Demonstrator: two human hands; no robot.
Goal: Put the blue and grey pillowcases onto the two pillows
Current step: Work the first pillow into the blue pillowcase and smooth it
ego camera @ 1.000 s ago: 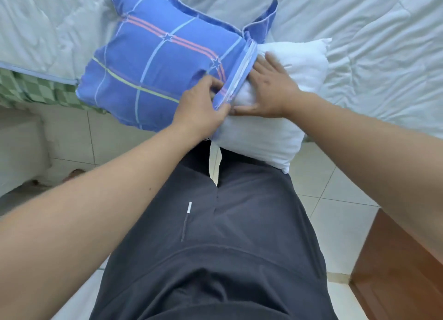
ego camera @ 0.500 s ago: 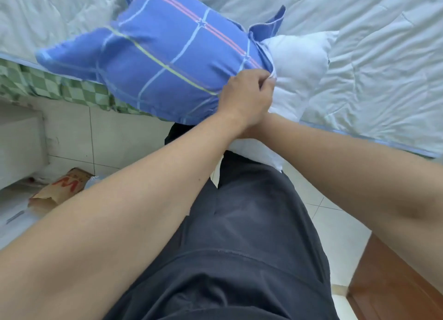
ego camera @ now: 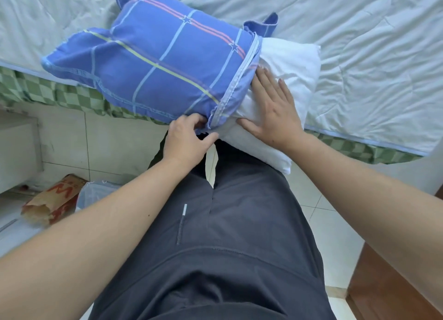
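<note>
Left hand (ego camera: 187, 140) pinches the blue pillowcase (ego camera: 155, 60) hem at centre frame; right hand (ego camera: 273, 108) lies flat, fingers spread, on the white pillow (ego camera: 294, 63). Lower left, a paper bag (ego camera: 52, 199) shows red letters, unreadable.

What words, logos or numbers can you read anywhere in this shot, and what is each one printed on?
Large red letter shape, reading like "W" or "M": on the brown paper bag lying on the floor; nothing else on it is legible.
Woven lettering along the border of the blue pillowcase: too small and blurred to read.
Nothing readable shows elsewhere.
</note>
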